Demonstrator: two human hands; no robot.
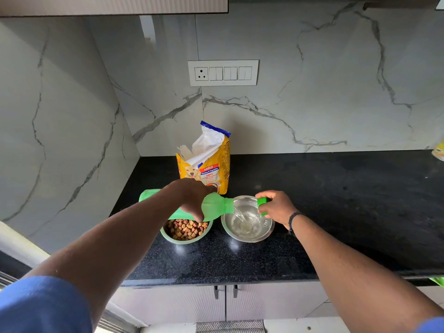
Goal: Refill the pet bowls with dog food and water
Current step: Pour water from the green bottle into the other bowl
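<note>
My left hand (192, 195) grips a green water bottle (216, 206), tipped sideways with its mouth over the right steel bowl (269, 230). A stream of water runs from the bottle into that bowl, which holds some water. My right hand (278, 209) rests at the bowl's far right rim and holds the green bottle cap (263, 201). The left bowl (165, 235), partly under the bottle, is filled with brown kibble (186, 230). A torn-open yellow dog food bag (207, 164) stands upright just behind both bowls.
The bowls sit on a black granite counter (336, 212) set in a corner of marble walls. A switch panel (223, 72) is on the back wall. Cabinet doors with handles (225, 291) lie below the counter's front edge. A yellow object (439, 151) shows at far right.
</note>
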